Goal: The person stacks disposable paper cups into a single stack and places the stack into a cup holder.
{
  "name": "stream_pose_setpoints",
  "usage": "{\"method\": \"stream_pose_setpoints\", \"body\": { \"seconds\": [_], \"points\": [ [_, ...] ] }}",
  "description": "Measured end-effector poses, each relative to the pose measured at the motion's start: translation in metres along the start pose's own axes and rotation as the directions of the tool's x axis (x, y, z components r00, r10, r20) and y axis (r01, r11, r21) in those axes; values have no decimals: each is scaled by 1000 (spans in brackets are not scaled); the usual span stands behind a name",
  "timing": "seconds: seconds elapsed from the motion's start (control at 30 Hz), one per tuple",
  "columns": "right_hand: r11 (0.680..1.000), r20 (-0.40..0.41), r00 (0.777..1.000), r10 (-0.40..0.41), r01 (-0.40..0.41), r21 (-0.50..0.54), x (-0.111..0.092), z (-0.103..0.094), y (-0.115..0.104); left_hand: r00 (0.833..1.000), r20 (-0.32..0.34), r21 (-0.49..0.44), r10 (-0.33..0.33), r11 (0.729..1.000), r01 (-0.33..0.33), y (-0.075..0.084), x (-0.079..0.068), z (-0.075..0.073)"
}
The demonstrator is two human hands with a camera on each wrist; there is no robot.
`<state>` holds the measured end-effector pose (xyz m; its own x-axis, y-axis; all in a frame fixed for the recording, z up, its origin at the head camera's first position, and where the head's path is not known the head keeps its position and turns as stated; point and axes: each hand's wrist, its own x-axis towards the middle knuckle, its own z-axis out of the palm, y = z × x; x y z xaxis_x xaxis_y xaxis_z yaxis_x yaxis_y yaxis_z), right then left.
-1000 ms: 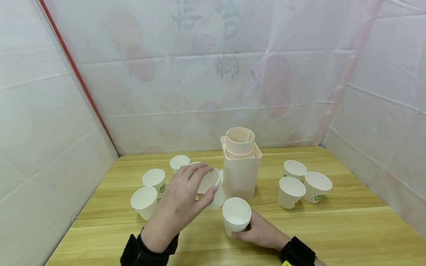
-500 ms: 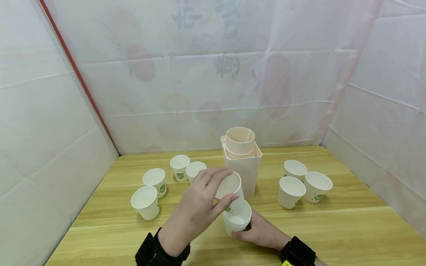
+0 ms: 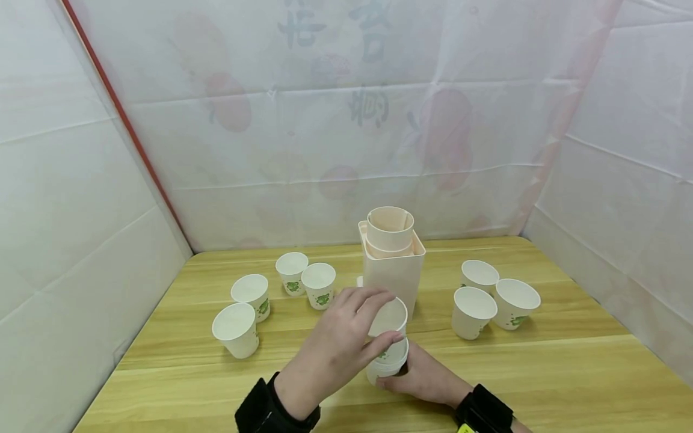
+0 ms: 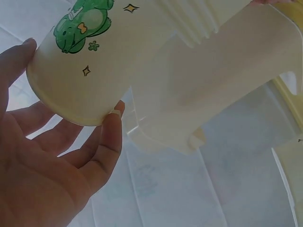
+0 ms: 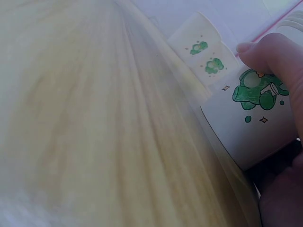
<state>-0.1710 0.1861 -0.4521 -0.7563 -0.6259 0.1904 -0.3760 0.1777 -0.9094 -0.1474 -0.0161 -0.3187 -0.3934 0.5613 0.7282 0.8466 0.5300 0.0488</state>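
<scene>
From the head view, my left hand (image 3: 343,346) pinches a cup (image 3: 394,313) at its rim, thumb on one side and fingers on the other. The cup stands mouth up, its lower end seemingly inside the mouth of the cup stack (image 3: 385,370) toward the worktop's (image 3: 541,385) near edge. My right hand (image 3: 428,376) grips that stack low, from the right. I judge it best to hold the stack firm and upright, line up the rims, and press straight down without denting the wall.

Four loose cups (image 3: 238,331) stand toward the left edge and three loose cups (image 3: 517,305) toward the right, mouths up; I see only white walls inside. Near the middle of the far edge, a square container (image 3: 394,282) holds a round tub (image 3: 391,237).

From the left wrist view, my fingertips touch the cup's rim, and its wall carries a green cartoon animal (image 4: 83,26). Its narrow end points toward the stack's rims.

From the right wrist view, my thumb lies along the stack; I cannot tell whether its base touches the worktop. Two printed cups (image 5: 199,47) stand beyond.
</scene>
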Motion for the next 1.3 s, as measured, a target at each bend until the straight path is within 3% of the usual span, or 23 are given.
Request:
{"method": "stream_pose_setpoints", "body": {
  "seconds": [0.17, 0.57, 0.97, 1.1, 1.3],
  "points": [
    [999, 10, 999, 38, -38, 27, 0, 1, 0, 999, 31, 12, 9, 1000, -9, 0, -2, 5],
    [999, 9, 1000, 14, -15, 29, 0, 1, -1, 989, 143, 16, -22, 1000, 20, 2, -6, 13],
    [999, 3, 1000, 27, -27, 25, 0, 1, 3, 985, 162, 45, 56, 997, -64, 2, -9, 19],
    [999, -8, 999, 39, -38, 21, 0, 1, 3, 977, 207, 37, 45, 998, -53, 2, -12, 21],
    [996, -4, 997, 77, -76, 50, -1, 2, 1, 955, 296, -2, -20, 1000, 21, 1, -15, 24]
  ]
}}
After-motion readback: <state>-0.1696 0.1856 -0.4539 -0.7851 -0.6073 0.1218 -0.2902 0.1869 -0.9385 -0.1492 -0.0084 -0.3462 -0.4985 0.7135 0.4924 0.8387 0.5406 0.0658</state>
